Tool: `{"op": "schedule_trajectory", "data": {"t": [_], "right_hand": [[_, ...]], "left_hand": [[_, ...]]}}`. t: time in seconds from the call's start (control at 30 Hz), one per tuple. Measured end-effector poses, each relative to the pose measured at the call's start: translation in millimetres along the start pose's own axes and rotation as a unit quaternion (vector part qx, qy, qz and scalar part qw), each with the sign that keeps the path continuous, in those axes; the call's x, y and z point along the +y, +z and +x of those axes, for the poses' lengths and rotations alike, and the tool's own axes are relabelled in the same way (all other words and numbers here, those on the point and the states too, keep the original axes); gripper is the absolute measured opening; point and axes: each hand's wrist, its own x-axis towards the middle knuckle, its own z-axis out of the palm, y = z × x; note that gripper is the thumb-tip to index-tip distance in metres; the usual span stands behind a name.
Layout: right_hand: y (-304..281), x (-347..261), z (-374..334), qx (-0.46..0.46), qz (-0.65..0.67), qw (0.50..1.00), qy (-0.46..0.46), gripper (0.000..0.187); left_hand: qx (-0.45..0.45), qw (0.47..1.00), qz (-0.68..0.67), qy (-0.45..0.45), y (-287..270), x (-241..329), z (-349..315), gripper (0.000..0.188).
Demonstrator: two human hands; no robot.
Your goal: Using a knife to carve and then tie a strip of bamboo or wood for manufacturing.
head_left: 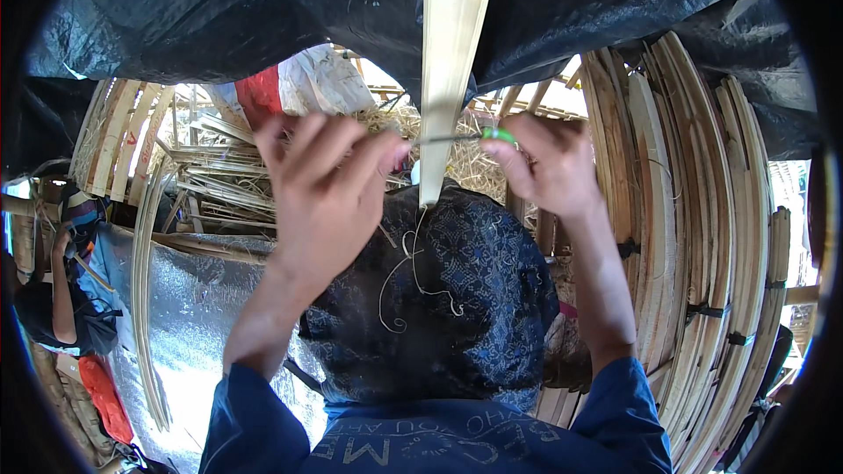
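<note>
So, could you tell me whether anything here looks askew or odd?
Only a thin pale strand lying in loose loops on the dark patterned cloth below the upright bamboo slat; both hands work at the slat.

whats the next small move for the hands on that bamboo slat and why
Probably draw the green-handled tool in the right hand toward the bamboo slat. Its thin metal tip already meets the slat's edge, the left hand steadies the other side, and loose thread hangs below on the blue cloth.

Both hands are raised at an upright bamboo slat (448, 61): the left hand (320, 197) pinches a thin wire (443, 137), and the right hand (544, 167) grips a green-handled tool (499, 134).
</note>
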Motion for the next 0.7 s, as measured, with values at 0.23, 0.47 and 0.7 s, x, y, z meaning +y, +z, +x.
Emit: {"op": "schedule_trajectory", "data": {"t": [0.23,0.47,0.7], "right_hand": [[-46,-6,84,0.075,-0.064,0.993,-0.057,0.034],[-10,24,72,0.031,-0.085,0.994,-0.066,0.036],[45,36,20,0.032,-0.048,0.997,-0.046,0.028]], "left_hand": [[0.064,0.997,0.02,0.03,-27,-19,73,0.007],[0.019,0.999,0.03,0.036,9,-34,55,0.011],[0.001,0.999,0.036,0.015,51,-39,4,0.01]]}}
